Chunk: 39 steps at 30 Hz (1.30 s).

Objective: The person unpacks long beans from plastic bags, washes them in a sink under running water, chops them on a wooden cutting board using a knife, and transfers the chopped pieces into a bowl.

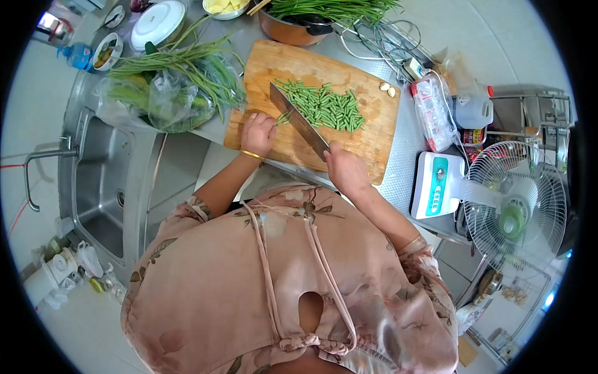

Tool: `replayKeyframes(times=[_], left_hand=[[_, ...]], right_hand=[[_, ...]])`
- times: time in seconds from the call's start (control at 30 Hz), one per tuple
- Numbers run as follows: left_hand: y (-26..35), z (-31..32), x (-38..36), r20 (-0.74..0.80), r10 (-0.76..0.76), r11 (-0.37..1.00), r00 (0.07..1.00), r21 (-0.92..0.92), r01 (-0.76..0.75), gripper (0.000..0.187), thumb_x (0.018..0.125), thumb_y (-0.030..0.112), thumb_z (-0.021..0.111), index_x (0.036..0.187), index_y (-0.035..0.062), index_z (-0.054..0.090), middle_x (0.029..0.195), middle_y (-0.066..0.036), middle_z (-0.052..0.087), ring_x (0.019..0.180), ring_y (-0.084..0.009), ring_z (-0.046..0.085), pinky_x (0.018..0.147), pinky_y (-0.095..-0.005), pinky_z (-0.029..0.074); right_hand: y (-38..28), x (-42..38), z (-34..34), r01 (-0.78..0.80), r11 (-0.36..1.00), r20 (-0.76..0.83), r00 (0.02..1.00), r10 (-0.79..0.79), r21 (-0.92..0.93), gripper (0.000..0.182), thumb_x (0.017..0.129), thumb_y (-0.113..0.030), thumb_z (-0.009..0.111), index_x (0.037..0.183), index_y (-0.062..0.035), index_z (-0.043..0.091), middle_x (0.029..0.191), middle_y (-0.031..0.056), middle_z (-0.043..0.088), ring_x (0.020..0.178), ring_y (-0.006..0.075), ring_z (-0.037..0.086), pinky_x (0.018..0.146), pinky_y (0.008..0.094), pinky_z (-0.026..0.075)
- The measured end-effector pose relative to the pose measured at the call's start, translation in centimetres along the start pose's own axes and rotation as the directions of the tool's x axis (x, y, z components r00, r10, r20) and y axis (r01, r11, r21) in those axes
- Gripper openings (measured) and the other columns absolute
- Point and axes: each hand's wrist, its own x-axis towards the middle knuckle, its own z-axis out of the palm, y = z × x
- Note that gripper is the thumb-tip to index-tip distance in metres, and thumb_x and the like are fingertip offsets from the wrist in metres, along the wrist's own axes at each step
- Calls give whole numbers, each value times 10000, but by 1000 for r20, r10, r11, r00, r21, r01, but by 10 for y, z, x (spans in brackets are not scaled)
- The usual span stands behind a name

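My right hand (347, 168) is wrapped round the handle of a broad cleaver (302, 123), its blade slanting up and left across the wooden cutting board (380, 131). To the blade's left, my left hand (258, 133) is closed on the ends of a few green beans (283, 118), which stick out toward the blade. A yellow bangle circles that wrist. On the blade's other side lies a spread of short chopped green bean pieces (330, 107). Peeled garlic cloves (387, 89) sit at the board's upper right corner.
Left of the board are a plastic bag of vegetables (177, 103) topped with long beans and a steel sink (103, 187). Behind stands a pot (286, 31) with greens over it. To the right are cables (383, 47) and a white fan (514, 206).
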Motion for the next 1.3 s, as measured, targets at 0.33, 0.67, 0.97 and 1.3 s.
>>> replayKeyframes(times=[0.33, 0.67, 0.97, 1.3], left_hand=[[4, -2, 4, 13, -17, 996, 1000, 89, 16, 107, 659, 32, 651, 763, 32, 628, 793, -110, 562, 735, -279, 548, 674, -374, 443], [5, -10, -7, 17, -232, 972, 972, -28, 233, 69, 701, 65, 605, 763, 34, 610, 782, -136, 559, 738, -330, 558, 655, -410, 459], [-4, -3, -5, 112, -192, 977, 975, 115, 180, 44, 714, 69, 580, 733, 32, 592, 789, -140, 558, 705, -330, 561, 633, -412, 466], [16, -2, 48, -25, -149, 989, 988, -11, 149, 164, 717, 12, 584, 880, 21, 588, 810, -140, 553, 714, -322, 554, 634, -375, 464]], right_hand=[[3, 26, 30, 49, 999, -141, 989, -46, 16, 218, 882, -226, 476, 844, -13, 453, 613, 203, 581, 583, 382, 580, 534, 458, 461], [-2, 0, -3, 74, 997, -3, 997, -74, 14, 227, 890, -237, 464, 844, -16, 447, 628, 207, 579, 603, 394, 574, 548, 470, 449], [-1, 21, 25, 116, 993, -49, 992, -115, 33, 212, 885, -226, 471, 834, -21, 461, 646, 206, 587, 603, 384, 580, 542, 457, 457], [64, -35, 0, -193, 964, -373, 893, 251, 185, 170, 853, -183, 531, 771, -37, 501, 616, 198, 569, 555, 381, 564, 500, 468, 442]])
